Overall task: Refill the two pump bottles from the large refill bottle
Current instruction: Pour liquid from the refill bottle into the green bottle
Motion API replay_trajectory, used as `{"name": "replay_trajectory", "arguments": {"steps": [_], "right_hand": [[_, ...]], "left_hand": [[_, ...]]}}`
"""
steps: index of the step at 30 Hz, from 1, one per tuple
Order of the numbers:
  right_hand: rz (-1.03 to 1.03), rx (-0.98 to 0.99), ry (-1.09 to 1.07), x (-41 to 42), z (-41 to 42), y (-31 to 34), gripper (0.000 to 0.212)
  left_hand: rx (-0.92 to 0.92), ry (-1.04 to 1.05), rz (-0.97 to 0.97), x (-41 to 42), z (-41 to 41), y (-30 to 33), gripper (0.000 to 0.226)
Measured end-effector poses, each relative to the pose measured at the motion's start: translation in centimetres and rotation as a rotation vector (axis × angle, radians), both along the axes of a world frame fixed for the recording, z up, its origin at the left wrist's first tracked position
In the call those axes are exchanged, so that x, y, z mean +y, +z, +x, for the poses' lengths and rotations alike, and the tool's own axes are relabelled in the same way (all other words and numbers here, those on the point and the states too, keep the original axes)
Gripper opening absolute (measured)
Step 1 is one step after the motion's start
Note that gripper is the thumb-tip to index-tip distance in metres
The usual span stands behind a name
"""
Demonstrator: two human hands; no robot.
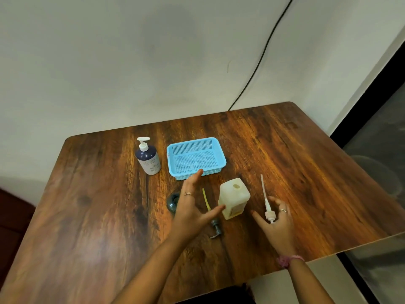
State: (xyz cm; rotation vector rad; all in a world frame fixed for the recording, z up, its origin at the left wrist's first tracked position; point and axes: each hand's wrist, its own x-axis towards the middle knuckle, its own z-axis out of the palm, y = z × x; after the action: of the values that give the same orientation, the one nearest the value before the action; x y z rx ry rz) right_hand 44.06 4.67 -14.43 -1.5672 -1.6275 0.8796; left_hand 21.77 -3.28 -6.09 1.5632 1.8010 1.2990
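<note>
Both hands' fingers released (left (192, 207), right (278, 224)) beside uncapped cream bottle (234, 198), blue basket (175, 159) beyond.

You see soft, even indoor light with a pale sheen on the dark brown wood-grain worktop (92, 238) at lower left. Shadows stay faint. The wide lens bows the worktop's edges, and the whole view looks slightly soft.
</note>
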Motion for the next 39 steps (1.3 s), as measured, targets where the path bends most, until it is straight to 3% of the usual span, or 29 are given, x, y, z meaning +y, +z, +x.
{"name": "replay_trajectory", "arguments": {"steps": [5, 10, 13, 16, 22, 28, 32, 39], "right_hand": [[-0.026, 0.123, 0.103, 0.3, -1.7, 1.5, 0.071], [-0.097, 0.125, 0.205, 0.8, -4.4, 1.9, 0.101], [-0.155, 0.141, 0.264, 0.6, -6.0, 1.7, 0.108], [-0.13, 0.119, 0.207, 0.6, -6.8, 1.0, 0.107], [-0.129, 0.167, 0.132, 0.4, -7.5, 0.8, 0.084], [-0.066, 0.165, 0.097, 1.2, -8.1, 1.1, 0.082], [0.027, 0.171, 0.079, 3.3, -9.1, 4.2, 0.08], [0.284, 0.189, 0.117, 9.7, -10.5, 15.7, 0.068]], "left_hand": [[0.042, 0.176, 0.052, -2.8, -4.7, -1.6, 0.093], [-0.042, 0.239, -0.241, -3.3, -6.3, -6.2, 0.113], [-0.077, 0.219, -0.353, -2.6, -6.0, -7.7, 0.114], [-0.104, 0.228, -0.357, -1.9, -5.6, -8.6, 0.104], [-0.24, 0.293, -0.332, -1.0, -5.4, -8.7, 0.082], [-0.3, 0.307, -0.22, 0.6, -5.5, -6.9, 0.071], [-0.319, 0.281, -0.087, 3.2, -6.0, -2.9, 0.077], [-0.262, 0.271, 0.106, 9.1, -6.0, 7.1, 0.078]]}}
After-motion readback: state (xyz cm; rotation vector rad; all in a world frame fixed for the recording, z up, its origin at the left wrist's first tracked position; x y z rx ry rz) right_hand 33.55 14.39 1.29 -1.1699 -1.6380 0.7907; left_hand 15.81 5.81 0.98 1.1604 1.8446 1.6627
